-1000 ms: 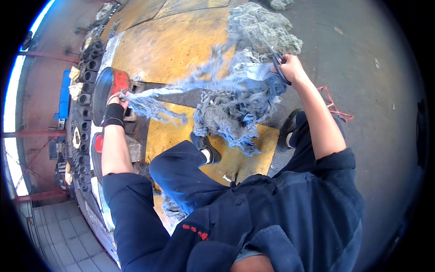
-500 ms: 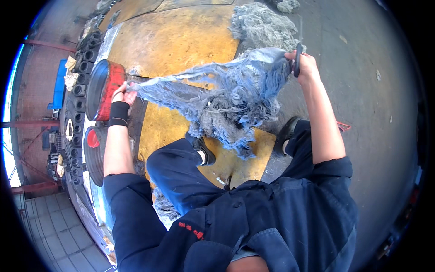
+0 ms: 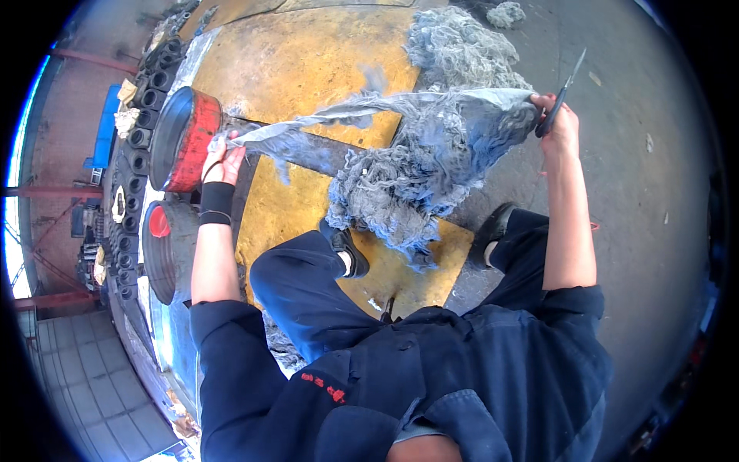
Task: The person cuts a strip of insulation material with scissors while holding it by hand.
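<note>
A tangled grey-blue mass of frayed cloth (image 3: 431, 165) hangs between my two hands, its upper edge stretched out as a long strip. At the left, next to a red-sided drum, my left hand (image 3: 223, 158) is closed on the twisted end of that strip. My right hand (image 3: 560, 127) grips the far right corner of the cloth. In the same hand is a pair of dark scissors (image 3: 560, 96), with the pointed blades aimed up and away from the cloth. The lower bulk of the cloth droops in front of my shoes, over the yellow floor plate.
A larger heap of grey shredded fibres (image 3: 462, 50) lies beyond the cloth, with a small clump (image 3: 506, 14) behind it. On the left stand the red drum (image 3: 202, 142) and a grey drum (image 3: 181, 258), beside rows of dark ring-shaped parts (image 3: 138, 162). Yellow plates (image 3: 308, 61) cover part of the floor.
My right hand has moved right and pulled the cloth's upper edge tauter and longer. The scissors have tilted to the right. My left hand has shifted slightly right.
</note>
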The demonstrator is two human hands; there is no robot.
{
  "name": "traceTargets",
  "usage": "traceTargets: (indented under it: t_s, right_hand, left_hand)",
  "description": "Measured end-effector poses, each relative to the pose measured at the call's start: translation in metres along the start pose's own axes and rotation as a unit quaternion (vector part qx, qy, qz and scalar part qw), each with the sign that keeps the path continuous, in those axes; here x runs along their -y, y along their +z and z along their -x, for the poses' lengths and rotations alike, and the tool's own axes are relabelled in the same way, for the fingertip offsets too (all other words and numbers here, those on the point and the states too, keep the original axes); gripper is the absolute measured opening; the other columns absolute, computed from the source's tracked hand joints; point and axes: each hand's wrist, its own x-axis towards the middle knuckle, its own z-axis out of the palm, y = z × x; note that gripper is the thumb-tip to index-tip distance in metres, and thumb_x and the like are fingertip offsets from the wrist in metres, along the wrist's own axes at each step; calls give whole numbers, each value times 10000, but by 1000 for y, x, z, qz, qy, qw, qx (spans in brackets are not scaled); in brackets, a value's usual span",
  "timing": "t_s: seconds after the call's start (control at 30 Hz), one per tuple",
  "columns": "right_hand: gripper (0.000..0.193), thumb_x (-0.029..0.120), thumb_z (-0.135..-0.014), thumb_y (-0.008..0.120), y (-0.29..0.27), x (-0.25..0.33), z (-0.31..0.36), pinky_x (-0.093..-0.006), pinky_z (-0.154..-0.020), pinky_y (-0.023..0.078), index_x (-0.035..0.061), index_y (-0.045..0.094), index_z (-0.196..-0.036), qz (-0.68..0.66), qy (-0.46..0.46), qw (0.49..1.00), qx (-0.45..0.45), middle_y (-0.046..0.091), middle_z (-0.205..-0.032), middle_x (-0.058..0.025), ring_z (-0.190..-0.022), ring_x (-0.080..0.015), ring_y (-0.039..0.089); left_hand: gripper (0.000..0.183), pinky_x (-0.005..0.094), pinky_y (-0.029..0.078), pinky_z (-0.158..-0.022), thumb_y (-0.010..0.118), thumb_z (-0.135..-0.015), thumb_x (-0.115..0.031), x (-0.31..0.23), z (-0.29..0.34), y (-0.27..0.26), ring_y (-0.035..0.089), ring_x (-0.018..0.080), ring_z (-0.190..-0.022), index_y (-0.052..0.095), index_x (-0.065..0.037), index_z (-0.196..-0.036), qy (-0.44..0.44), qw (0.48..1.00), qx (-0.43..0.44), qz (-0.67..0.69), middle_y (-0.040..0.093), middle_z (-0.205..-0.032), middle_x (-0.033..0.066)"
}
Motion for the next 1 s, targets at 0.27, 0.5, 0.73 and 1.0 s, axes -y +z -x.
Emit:
traceTargets:
  t_s: [0.27, 0.5, 0.73, 1.0]
  right_hand:
    - [104, 25, -657, 695, -10, 1, -17, -238, -492, 379, -4, 614, -717, -186, 19, 981, -56, 551, -630, -29, -544, -126, 508]
    - [142, -26, -654, 674, -22, 8, -32, -262, -494, 407, 46, 551, -658, -253, 8, 964, -79, 518, -606, -18, -521, -144, 509]
    - [167, -20, -667, 661, -20, 14, -27, -253, -518, 407, 67, 522, -639, -260, 0, 964, -57, 519, -625, -17, -546, -145, 517]
    - [121, -2, -689, 624, -49, 12, -39, -311, -622, 515, 43, 542, -764, -240, -19, 971, -10, 604, -705, -54, -624, -205, 611]
  left_hand:
    - [197, 394, 524, -829, 555, -873, -63, 103, -15, 6, 605, 282, -953, 532, 13, -1054, -133, 988, -31, 68, 607, -1095, 169]
    - [317, 423, 554, -722, 630, -840, -165, 208, 16, 26, 633, 318, -879, 525, -7, -1094, -346, 916, -11, -204, 607, -1033, 168]
    - [483, 367, 438, -883, 724, -663, -132, 280, 40, 46, 577, 302, -970, 540, -34, -1099, -98, 778, 40, -619, 608, -1030, 159]
    - [582, 367, 310, -1039, 460, -686, 12, 317, -1, 117, 399, 321, -1229, 469, -68, -1263, 146, 734, 127, -651, 456, -1304, 177]
